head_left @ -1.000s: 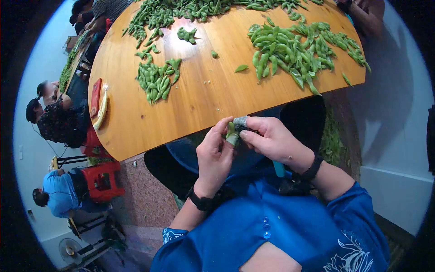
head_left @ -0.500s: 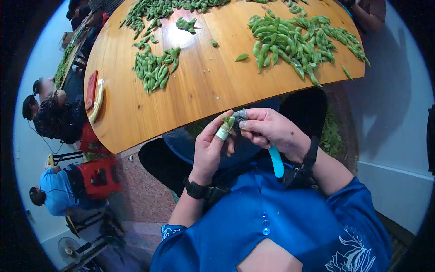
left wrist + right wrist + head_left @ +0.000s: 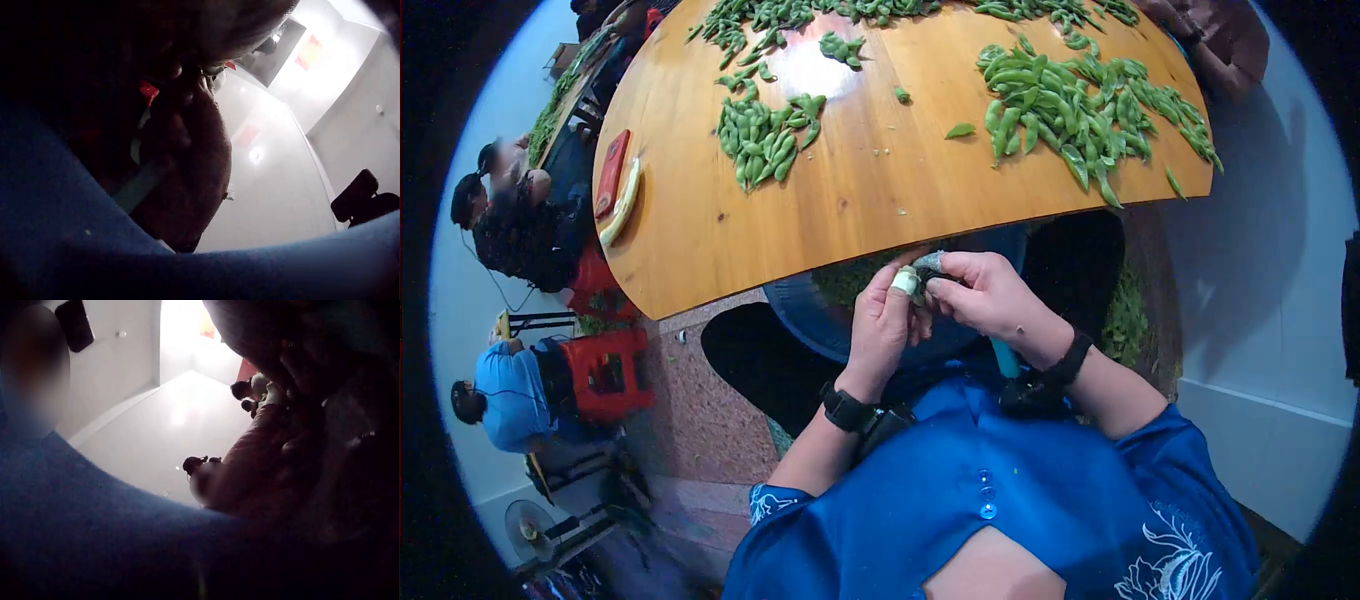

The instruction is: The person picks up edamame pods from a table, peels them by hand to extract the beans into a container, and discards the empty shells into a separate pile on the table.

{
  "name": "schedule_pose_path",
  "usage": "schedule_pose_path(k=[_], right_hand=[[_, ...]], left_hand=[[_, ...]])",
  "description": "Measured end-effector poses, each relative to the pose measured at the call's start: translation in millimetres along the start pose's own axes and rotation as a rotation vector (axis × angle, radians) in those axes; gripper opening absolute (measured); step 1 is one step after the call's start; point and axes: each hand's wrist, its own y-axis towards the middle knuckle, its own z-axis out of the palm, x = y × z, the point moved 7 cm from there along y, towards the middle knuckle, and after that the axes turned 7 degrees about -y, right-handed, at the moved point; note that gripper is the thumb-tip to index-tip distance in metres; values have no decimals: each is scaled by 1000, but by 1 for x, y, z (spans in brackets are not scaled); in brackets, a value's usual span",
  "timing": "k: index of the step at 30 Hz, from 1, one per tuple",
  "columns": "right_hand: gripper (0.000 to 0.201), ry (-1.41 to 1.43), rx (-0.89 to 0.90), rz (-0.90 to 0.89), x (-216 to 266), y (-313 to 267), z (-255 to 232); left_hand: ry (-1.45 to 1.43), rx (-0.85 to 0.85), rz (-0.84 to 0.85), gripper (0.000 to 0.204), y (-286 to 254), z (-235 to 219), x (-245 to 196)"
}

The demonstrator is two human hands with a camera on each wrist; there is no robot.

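Both hands meet in front of the table edge, above a blue basin [image 3: 792, 318]. My left hand [image 3: 882, 318], a pale wrap on its thumb, pinches a green edamame pod [image 3: 918, 287], mostly hidden by fingers. My right hand [image 3: 1000, 298], grey wrapping on a fingertip, presses thumb and forefinger close together beside the pod. A turquoise handle [image 3: 1005, 357] sticks out below the right palm, its other end hidden in the grip. In the left wrist view the hands are dark, with the pale turquoise handle [image 3: 139, 187] crossing below the fingers.
On the wooden table [image 3: 850, 215] lie a large pod pile [image 3: 1060, 105] at right and a smaller pile [image 3: 765, 140] at left. A red flat object [image 3: 612, 173] and a pale curved strip [image 3: 624, 205] lie at the left edge. People sit beyond; red stools [image 3: 610, 375] stand left.
The hands dipped slightly apart half a second ago, showing the pod and turquoise handle more, and now press together again. The pod is more covered. The head view shifted slightly.
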Motion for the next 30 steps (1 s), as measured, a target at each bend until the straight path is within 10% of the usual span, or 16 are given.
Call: schedule_pose_path(k=[21,23,30], right_hand=[[21,-44,-228,-241,23,-6,2],[16,374,-33,133,3,-6,8],[10,1000,258,256,-25,0,17]], left_hand=[[-60,-109,90,21,1,-12,-1],[-306,-126,27,17,2,-12,8],[-771,-17,-179,14,3,-7,33]])
